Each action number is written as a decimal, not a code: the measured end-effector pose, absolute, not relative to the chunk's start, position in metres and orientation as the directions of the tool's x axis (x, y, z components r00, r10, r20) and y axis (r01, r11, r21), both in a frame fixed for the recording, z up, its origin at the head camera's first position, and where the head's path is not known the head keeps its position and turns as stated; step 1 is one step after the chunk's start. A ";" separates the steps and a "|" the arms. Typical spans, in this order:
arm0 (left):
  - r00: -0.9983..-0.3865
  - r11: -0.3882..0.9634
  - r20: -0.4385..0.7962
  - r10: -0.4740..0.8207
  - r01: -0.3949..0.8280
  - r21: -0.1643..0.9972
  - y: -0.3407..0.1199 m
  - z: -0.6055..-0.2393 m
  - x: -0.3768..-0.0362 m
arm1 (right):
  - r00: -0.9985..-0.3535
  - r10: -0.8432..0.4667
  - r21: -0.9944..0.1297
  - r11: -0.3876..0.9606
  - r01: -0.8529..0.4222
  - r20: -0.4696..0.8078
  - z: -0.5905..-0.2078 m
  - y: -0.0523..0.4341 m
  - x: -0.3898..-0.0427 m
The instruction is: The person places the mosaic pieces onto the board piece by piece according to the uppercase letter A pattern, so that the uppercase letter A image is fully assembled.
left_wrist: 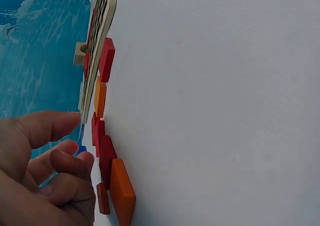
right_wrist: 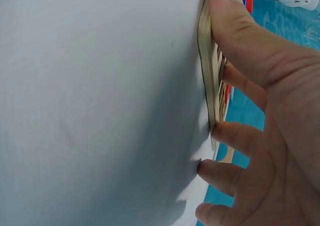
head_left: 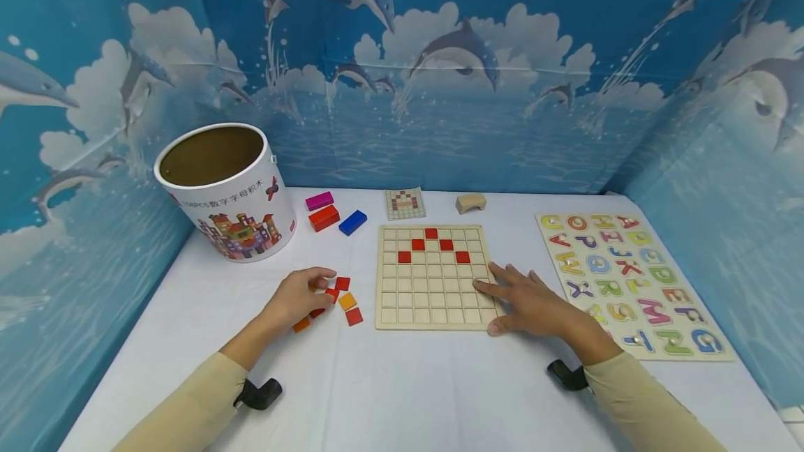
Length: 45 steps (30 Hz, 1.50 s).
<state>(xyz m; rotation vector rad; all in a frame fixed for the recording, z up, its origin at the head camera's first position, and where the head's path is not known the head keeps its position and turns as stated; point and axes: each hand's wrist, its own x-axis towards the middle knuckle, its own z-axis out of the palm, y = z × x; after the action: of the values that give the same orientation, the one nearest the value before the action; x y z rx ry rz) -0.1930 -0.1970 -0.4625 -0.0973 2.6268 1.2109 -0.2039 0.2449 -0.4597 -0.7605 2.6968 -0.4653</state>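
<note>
My left hand (head_left: 294,300) hovers low over a loose group of small square tiles, its fingers bent and nothing visible between thumb and forefinger. Among the tiles are a red tile (head_left: 354,316), a yellow-orange tile (head_left: 347,300) and a darker orange tile (left_wrist: 122,192); the hand partly covers others. To the right lies a wooden grid board (head_left: 429,302) with several red tiles (head_left: 430,234) set in its upper cells in a peak shape. My right hand (head_left: 530,302) rests at the board's right edge, fingers spread, thumb (right_wrist: 240,25) against the near right corner.
Behind the board lie a small pattern card (head_left: 405,204) and a wooden arch block (head_left: 471,202). Red (head_left: 324,218), blue (head_left: 353,222) and magenta (head_left: 319,201) blocks sit near a large white bucket (head_left: 251,222). An alphabet puzzle board (head_left: 634,284) lies at right.
</note>
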 end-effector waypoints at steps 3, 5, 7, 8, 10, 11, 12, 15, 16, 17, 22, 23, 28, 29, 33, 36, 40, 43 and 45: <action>-0.973 0.676 -0.232 0.017 -0.160 0.719 -0.188 -0.463 -0.200 | -0.816 -0.543 -0.386 0.809 -0.444 -0.198 -0.459 0.244 -0.204; -0.976 0.691 -0.219 0.003 -0.156 0.706 -0.181 -0.464 -0.205 | -0.818 -0.541 -0.386 0.809 -0.443 -0.197 -0.458 0.244 -0.204; -0.978 0.713 -0.206 -0.010 -0.151 0.684 -0.176 -0.465 -0.210 | -0.818 -0.540 -0.387 0.810 -0.442 -0.197 -0.458 0.244 -0.204; -0.980 0.728 -0.198 -0.016 -0.147 0.670 -0.174 -0.465 -0.212 | -0.818 -0.541 -0.387 0.809 -0.442 -0.197 -0.458 0.244 -0.204; -0.982 0.755 -0.188 -0.027 -0.143 0.640 -0.170 -0.465 -0.214 | -0.815 -0.545 -0.385 0.807 -0.448 -0.196 -0.458 0.243 -0.204; -0.983 0.768 -0.181 -0.031 -0.140 0.625 -0.168 -0.465 -0.215 | -0.814 -0.547 -0.385 0.806 -0.449 -0.196 -0.458 0.243 -0.204; -0.984 0.778 -0.175 -0.036 -0.138 0.613 -0.167 -0.464 -0.216 | -0.814 -0.548 -0.384 0.806 -0.450 -0.195 -0.458 0.243 -0.204; -0.985 0.793 -0.167 -0.042 -0.135 0.594 -0.164 -0.464 -0.217 | -0.813 -0.548 -0.381 0.807 -0.452 -0.195 -0.457 0.243 -0.205; -0.985 0.792 -0.165 -0.043 -0.135 0.595 -0.164 -0.464 -0.218 | -0.814 -0.547 -0.381 0.807 -0.451 -0.196 -0.457 0.243 -0.205; -0.986 0.790 -0.163 -0.043 -0.133 0.598 -0.164 -0.464 -0.218 | -0.815 -0.546 -0.383 0.808 -0.449 -0.196 -0.457 0.243 -0.204; -0.987 0.781 -0.158 -0.027 -0.120 0.613 -0.163 -0.464 -0.217 | -0.816 -0.544 -0.391 0.806 -0.444 -0.195 -0.457 0.244 -0.205; -0.987 0.781 -0.160 -0.021 -0.116 0.613 -0.163 -0.464 -0.216 | -0.816 -0.544 -0.394 0.805 -0.443 -0.195 -0.457 0.243 -0.205; -0.984 0.770 -0.179 0.005 -0.110 0.628 -0.165 -0.467 -0.217 | -0.817 -0.540 -0.399 0.807 -0.435 -0.200 -0.458 0.243 -0.204; -0.983 0.762 -0.183 0.005 -0.114 0.637 -0.165 -0.467 -0.217 | -0.818 -0.539 -0.399 0.807 -0.435 -0.201 -0.458 0.243 -0.204; -0.981 0.691 -0.194 -0.005 -0.143 0.708 -0.167 -0.469 -0.219 | -0.818 -0.538 -0.399 0.809 -0.432 -0.204 -0.458 0.243 -0.203; -0.982 0.617 -0.188 0.010 -0.142 0.774 -0.165 -0.468 -0.222 | -0.814 -0.544 -0.397 0.806 -0.440 -0.202 -0.457 0.243 -0.202; -0.983 0.530 -0.181 0.021 -0.143 0.836 -0.155 -0.466 -0.227 | -0.810 -0.553 -0.395 0.800 -0.452 -0.192 -0.457 0.244 -0.202; -0.982 0.495 -0.187 0.012 -0.157 0.855 -0.142 -0.464 -0.231 | -0.812 -0.552 -0.397 0.800 -0.450 -0.190 -0.457 0.244 -0.202; -0.981 0.493 -0.192 0.018 -0.159 0.856 -0.133 -0.464 -0.233 | -0.814 -0.548 -0.401 0.801 -0.445 -0.193 -0.458 0.244 -0.202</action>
<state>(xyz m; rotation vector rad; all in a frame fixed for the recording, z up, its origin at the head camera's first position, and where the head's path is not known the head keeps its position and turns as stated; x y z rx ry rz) -0.2332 -0.1334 -0.4640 -0.1217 2.5583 1.4944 -0.2022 0.2441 -0.4576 -0.7609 2.6895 -0.4909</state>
